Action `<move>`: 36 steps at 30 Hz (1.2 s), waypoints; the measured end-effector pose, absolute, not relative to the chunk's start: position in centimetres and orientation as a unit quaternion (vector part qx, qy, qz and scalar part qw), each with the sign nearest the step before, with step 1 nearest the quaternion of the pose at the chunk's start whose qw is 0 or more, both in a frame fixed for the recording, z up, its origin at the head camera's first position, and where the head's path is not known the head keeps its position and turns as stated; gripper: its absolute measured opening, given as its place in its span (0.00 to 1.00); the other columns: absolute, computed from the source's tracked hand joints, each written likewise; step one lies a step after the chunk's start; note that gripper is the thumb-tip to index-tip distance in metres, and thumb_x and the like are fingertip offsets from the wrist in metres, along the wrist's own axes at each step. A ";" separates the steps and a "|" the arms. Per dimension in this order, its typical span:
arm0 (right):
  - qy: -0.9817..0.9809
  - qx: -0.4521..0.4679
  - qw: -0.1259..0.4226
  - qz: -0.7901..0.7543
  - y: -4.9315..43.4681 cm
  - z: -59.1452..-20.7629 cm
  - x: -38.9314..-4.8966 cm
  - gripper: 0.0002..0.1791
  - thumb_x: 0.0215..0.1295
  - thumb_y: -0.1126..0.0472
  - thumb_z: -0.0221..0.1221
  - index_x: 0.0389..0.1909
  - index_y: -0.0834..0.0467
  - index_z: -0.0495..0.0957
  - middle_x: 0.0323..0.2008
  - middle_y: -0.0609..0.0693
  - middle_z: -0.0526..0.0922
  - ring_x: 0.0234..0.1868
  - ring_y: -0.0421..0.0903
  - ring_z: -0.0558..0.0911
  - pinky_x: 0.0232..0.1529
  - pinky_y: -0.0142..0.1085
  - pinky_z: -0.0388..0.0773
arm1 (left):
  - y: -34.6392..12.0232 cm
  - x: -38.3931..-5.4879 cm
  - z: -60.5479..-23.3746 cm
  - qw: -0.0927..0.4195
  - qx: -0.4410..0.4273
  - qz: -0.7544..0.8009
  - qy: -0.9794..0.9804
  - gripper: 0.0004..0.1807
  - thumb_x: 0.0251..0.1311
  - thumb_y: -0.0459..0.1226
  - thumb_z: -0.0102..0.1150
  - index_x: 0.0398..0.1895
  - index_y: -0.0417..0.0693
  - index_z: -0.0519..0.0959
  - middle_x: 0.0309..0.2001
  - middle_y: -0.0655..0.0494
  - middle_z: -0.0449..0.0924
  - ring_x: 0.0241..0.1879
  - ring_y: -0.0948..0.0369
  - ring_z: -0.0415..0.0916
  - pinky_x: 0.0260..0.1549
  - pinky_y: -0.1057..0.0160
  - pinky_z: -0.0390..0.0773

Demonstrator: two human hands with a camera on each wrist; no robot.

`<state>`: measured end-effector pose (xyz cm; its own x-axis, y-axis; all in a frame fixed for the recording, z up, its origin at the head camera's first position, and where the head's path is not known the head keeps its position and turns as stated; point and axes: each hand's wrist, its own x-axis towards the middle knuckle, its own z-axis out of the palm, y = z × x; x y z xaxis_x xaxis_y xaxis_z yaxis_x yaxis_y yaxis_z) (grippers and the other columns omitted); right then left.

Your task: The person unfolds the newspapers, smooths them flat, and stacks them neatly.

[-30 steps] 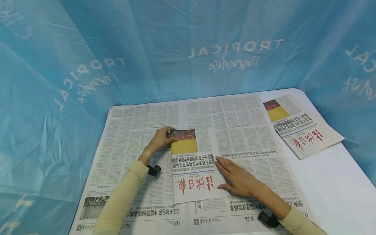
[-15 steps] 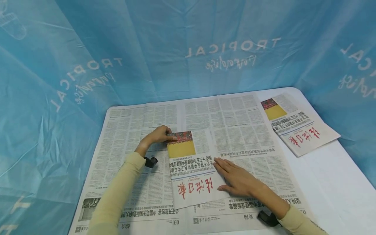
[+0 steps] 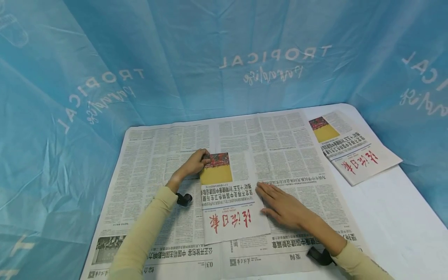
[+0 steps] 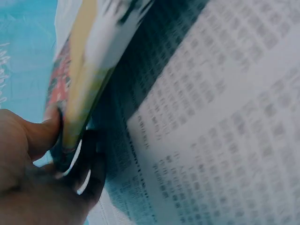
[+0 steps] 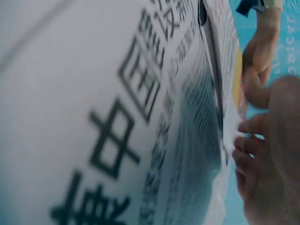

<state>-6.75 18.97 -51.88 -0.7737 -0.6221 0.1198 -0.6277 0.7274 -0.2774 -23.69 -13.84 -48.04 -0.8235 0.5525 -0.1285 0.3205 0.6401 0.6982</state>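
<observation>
Nearest, at lower right of the head view, the right hand (image 3: pixel 281 206) lies at the right edge of the folded newspaper (image 3: pixel 227 221), fingers extended and grip relaxed, holding nothing; whether the fingertips press on top or only meet the edge is hard to tell; a flat, even touch here would probably anchor the stack without creasing it.

The folded newspaper sits just below the centre of the frame, red title toward the bottom and yellow picture toward the top, over the spread newspaper (image 3: pixel 290 155); its layers look thin and likely to slip over one another, so the edges seem best squared before any firm pressing.

Farther up, left of centre, the left hand (image 3: pixel 193 163) has its grip closed on the folded newspaper's upper-left corner, thumb on one face and fingers behind; the left wrist view shows that edge raised off the printed sheet beneath; the pinch should probably take in every layer and stay light, since a hard squeeze could crumple the corner.

Beyond, at upper right, a second folded newspaper (image 3: pixel 350 149) lies slanted on the white worktop (image 3: pixel 395 210), well apart from both hands; behind everything hangs the blue curtain (image 3: pixel 196 74).
</observation>
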 end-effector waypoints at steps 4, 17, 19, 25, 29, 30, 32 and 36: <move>-0.942 0.308 0.045 0.126 19.5 -52.2 -7.5 0.36 0.59 0.73 0.53 0.71 0.71 0.57 0.72 0.67 0.57 0.73 0.62 0.59 0.71 0.53 0.57 | -14.0 -23.6 -48.3 0.202 0.262 0.407 0.851 0.05 0.76 0.29 0.36 0.42 0.35 0.63 0.30 0.49 0.64 0.26 0.59 0.58 0.32 0.61 0.62; -0.907 0.383 -0.006 0.177 18.5 -52.7 -9.0 0.32 0.72 0.60 0.52 0.73 0.67 0.56 0.73 0.63 0.57 0.74 0.60 0.57 0.72 0.51 0.53 | -14.1 -22.9 -48.6 0.219 0.234 0.498 0.806 0.07 0.77 0.30 0.33 0.41 0.33 0.60 0.27 0.52 0.59 0.23 0.61 0.54 0.31 0.62 0.60; -0.904 0.399 -0.022 0.155 18.1 -52.7 -9.1 0.34 0.74 0.52 0.51 0.73 0.67 0.57 0.73 0.64 0.58 0.74 0.60 0.58 0.73 0.51 0.52 | -13.6 -23.0 -48.7 0.200 0.221 0.462 0.835 0.09 0.77 0.32 0.36 0.45 0.32 0.64 0.28 0.52 0.64 0.24 0.60 0.58 0.31 0.62 0.62; -0.905 0.407 -0.067 0.108 17.4 -52.6 -8.9 0.40 0.74 0.41 0.46 0.74 0.66 0.54 0.74 0.64 0.55 0.76 0.56 0.55 0.74 0.48 0.49 | -12.9 -23.1 -48.6 0.164 0.211 0.421 0.867 0.13 0.75 0.35 0.45 0.52 0.35 0.75 0.26 0.53 0.71 0.22 0.63 0.63 0.27 0.64 0.66; -0.907 0.405 -0.058 0.102 17.6 -52.5 -8.8 0.39 0.74 0.42 0.48 0.73 0.67 0.56 0.73 0.64 0.57 0.75 0.57 0.57 0.74 0.49 0.51 | -13.8 -22.9 -48.3 0.160 0.211 0.479 0.837 0.12 0.75 0.33 0.44 0.52 0.34 0.75 0.29 0.49 0.71 0.23 0.61 0.63 0.27 0.61 0.68; -0.907 0.404 -0.053 0.103 17.7 -52.4 -8.7 0.39 0.74 0.43 0.48 0.73 0.67 0.56 0.73 0.64 0.57 0.74 0.58 0.58 0.74 0.49 0.52 | -14.1 -22.9 -48.2 0.160 0.212 0.487 0.833 0.13 0.75 0.33 0.44 0.52 0.35 0.74 0.32 0.48 0.72 0.26 0.61 0.65 0.29 0.61 0.69; -0.908 0.403 -0.043 0.104 17.9 -52.4 -8.7 0.39 0.73 0.44 0.50 0.72 0.67 0.56 0.73 0.64 0.58 0.74 0.59 0.59 0.73 0.49 0.54 | -14.7 -22.8 -48.1 0.161 0.209 0.499 0.825 0.13 0.75 0.35 0.45 0.54 0.36 0.73 0.40 0.45 0.74 0.33 0.58 0.71 0.36 0.57 0.73; -0.911 0.397 -0.032 0.108 18.3 -52.2 -8.7 0.42 0.70 0.42 0.53 0.74 0.65 0.54 0.74 0.61 0.56 0.74 0.58 0.58 0.72 0.48 0.56 | -15.8 -22.5 -48.1 0.161 0.210 0.505 0.822 0.16 0.75 0.37 0.46 0.58 0.35 0.71 0.56 0.38 0.71 0.53 0.46 0.72 0.53 0.47 0.72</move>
<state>-8.68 18.34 -52.23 -0.6833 -0.7297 0.0272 -0.7159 0.6621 -0.2215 -22.55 -15.82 -48.07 -0.8605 0.5067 -0.0522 0.1822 0.4018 0.8974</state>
